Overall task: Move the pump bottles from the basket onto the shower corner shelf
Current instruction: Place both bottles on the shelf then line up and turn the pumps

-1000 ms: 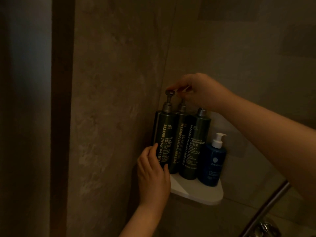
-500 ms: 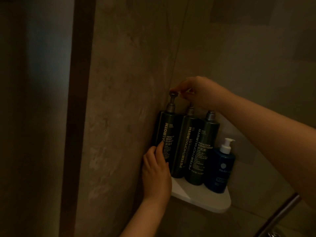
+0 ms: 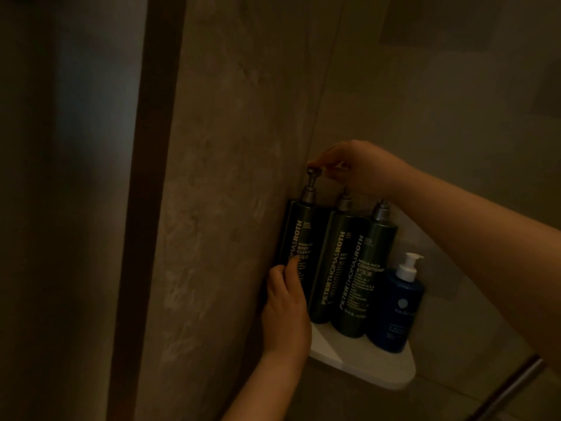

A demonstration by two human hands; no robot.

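Observation:
Three tall dark green pump bottles stand upright in a row on the white corner shelf (image 3: 373,364). The leftmost bottle (image 3: 299,235) sits tight against the left wall. My left hand (image 3: 285,308) grips its lower body, and my right hand (image 3: 355,168) pinches its metal pump head from above. The middle bottle (image 3: 334,262) and the right green bottle (image 3: 361,275) touch each other, with their pump heads hidden under my right hand and wrist. No basket is in view.
A shorter blue pump bottle (image 3: 396,311) with a white pump stands at the shelf's right end. Stone-look walls meet in the corner behind the bottles. A metal rail (image 3: 513,381) slants at the lower right. A dark door frame (image 3: 148,192) runs down the left.
The view has drifted so the shelf sits further right and lower. Both hands keep their hold on the leftmost bottle, which has settled closer to the wall.

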